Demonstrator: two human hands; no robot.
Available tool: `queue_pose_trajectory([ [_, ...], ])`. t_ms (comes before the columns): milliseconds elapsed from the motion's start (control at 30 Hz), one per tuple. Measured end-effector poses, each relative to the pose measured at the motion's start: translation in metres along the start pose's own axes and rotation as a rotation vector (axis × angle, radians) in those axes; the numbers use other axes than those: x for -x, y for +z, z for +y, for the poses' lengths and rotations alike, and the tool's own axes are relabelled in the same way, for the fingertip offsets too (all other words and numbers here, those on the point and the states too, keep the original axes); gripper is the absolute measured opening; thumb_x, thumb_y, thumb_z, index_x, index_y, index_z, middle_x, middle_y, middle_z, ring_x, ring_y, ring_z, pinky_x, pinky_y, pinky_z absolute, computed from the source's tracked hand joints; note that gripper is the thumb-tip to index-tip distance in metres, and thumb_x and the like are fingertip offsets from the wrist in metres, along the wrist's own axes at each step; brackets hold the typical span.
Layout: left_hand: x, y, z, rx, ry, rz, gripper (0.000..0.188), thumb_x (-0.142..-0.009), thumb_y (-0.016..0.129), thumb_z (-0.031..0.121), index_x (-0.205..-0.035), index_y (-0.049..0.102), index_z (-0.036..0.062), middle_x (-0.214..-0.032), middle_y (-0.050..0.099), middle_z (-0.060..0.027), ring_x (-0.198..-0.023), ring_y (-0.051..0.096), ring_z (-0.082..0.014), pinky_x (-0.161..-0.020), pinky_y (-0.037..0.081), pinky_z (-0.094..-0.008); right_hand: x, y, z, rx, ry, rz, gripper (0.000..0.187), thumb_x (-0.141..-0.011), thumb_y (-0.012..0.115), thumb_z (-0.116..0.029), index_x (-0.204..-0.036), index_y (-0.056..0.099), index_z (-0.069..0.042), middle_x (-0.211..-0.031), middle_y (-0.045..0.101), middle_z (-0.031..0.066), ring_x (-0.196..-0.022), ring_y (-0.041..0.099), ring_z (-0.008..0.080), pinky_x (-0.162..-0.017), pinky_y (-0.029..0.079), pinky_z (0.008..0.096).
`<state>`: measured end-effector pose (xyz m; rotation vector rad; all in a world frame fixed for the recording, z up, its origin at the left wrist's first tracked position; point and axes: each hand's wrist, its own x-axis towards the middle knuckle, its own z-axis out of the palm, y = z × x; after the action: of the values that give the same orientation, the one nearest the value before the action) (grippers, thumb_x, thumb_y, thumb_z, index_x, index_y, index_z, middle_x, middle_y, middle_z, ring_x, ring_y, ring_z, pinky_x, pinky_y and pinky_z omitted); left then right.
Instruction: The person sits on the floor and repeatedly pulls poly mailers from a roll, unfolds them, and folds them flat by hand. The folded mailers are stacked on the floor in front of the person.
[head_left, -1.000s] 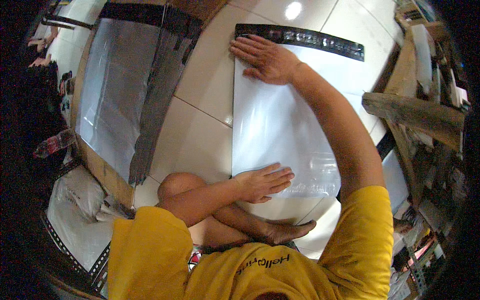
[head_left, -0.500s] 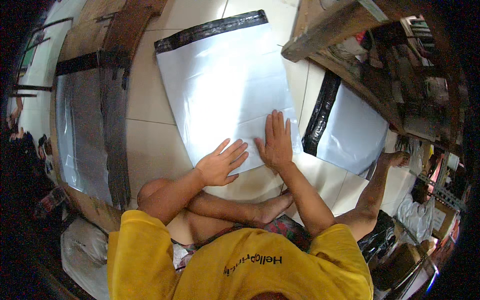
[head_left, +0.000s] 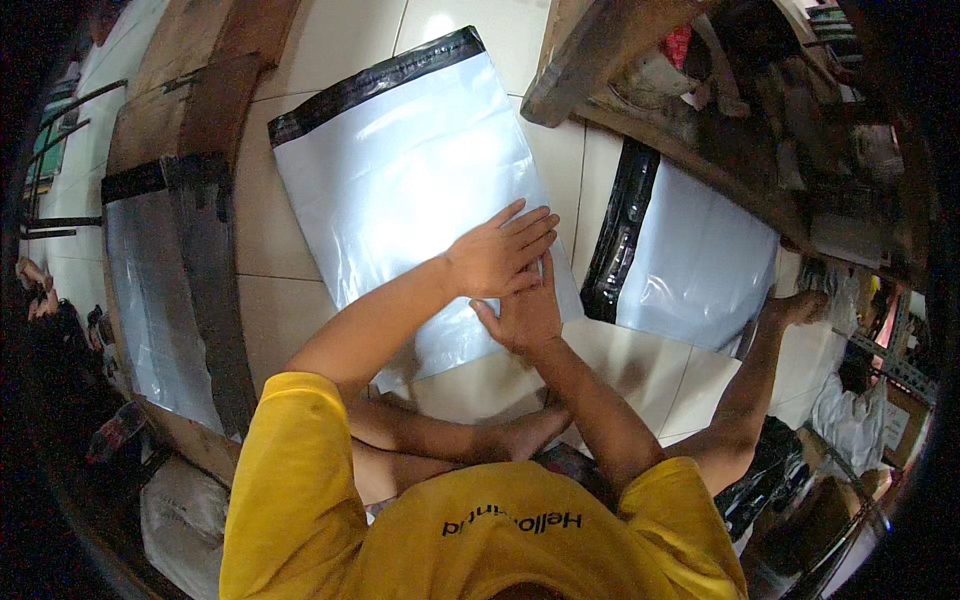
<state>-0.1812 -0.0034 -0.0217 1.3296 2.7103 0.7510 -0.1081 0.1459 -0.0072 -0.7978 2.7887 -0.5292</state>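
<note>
A large white plastic mailing bag (head_left: 390,190) with a black strip along its far edge lies flat on the tiled floor in front of me, perhaps more than one deep. My left hand (head_left: 500,252) reaches across it, fingers stretched out, and overlaps the fingers of my right hand. My right hand (head_left: 527,318) lies flat near the bag's near right part, thumb spread away; its fingers are partly hidden beneath the left. Neither hand grips anything.
To the right, another white bag (head_left: 700,265) with a black strip lies beside a wooden bench (head_left: 600,70). On the left, grey-white bags (head_left: 160,300) rest on a wooden board (head_left: 225,90). My bare foot (head_left: 795,308) extends at the right, near shelving and clear plastic wrapping (head_left: 850,415).
My left hand has slid right and away from me, from the bag's near edge onto my right hand. The whole view has shifted slightly.
</note>
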Motion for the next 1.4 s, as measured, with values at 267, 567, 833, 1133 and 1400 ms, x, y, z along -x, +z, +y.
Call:
queue_pose_trajectory([
  [267,-0.021,-0.023,-0.095,-0.094,-0.159,0.023,0.073,-0.096,0.055,0.043,-0.150,0.040,-0.0048,-0.160,0.035,-0.0207,-0.152,0.027,-0.0320,-0.126,0.018,-0.0439,0.000,0.000,0.003,0.055,0.002,-0.086,0.088,-0.091,0.061,-0.053,-0.151,0.034,0.005,-0.157,0.028,0.0324,-0.147,0.025,0.0486,-0.119,0.016,0.0665],
  [567,-0.041,-0.049,-0.188,-0.318,-0.169,0.061,0.066,-0.104,0.043,0.040,-0.154,0.032,-0.0009,-0.164,0.028,-0.0180,-0.154,0.022,-0.0292,-0.128,0.015,-0.0415,0.004,0.006,0.003,0.073,0.019,-0.089,0.090,-0.091,0.062,-0.052,-0.153,0.030,0.005,-0.160,0.025,0.0318,-0.150,0.020,0.0478,-0.119,0.014,0.0654],
  [833,-0.046,-0.023,-0.143,-0.135,-0.287,0.470,0.043,-0.096,0.054,0.025,-0.128,0.060,-0.0023,-0.136,0.056,-0.0252,-0.136,0.047,-0.0376,-0.116,0.033,-0.0513,0.004,0.008,0.002,0.126,-0.019,-0.054,0.085,-0.093,0.058,-0.050,-0.152,0.033,0.005,-0.159,0.028,0.0308,-0.150,0.021,0.0473,-0.119,0.014,0.0653],
  [1133,-0.045,0.004,0.016,-0.071,-0.632,0.166,0.032,-0.084,0.062,0.021,-0.111,0.070,0.0061,-0.109,0.059,-0.0158,-0.107,0.056,-0.0349,-0.089,0.044,-0.0507,0.003,0.003,0.001,0.074,-0.003,-0.049,0.078,-0.091,0.058,-0.049,-0.150,0.041,-0.001,-0.157,0.034,0.0270,-0.149,0.025,0.0438,-0.119,0.016,0.0645],
  [1400,-0.083,-0.049,-0.131,-0.191,-0.850,0.230,0.032,-0.093,0.056,0.023,-0.120,0.067,0.0107,-0.126,0.057,-0.0157,-0.122,0.052,-0.0337,-0.097,0.042,-0.0565,0.004,0.010,0.003,0.098,0.029,-0.064,0.086,-0.091,0.060,-0.053,-0.151,0.035,0.003,-0.161,0.025,0.0291,-0.151,0.022,0.0448,-0.119,0.017,0.0656],
])
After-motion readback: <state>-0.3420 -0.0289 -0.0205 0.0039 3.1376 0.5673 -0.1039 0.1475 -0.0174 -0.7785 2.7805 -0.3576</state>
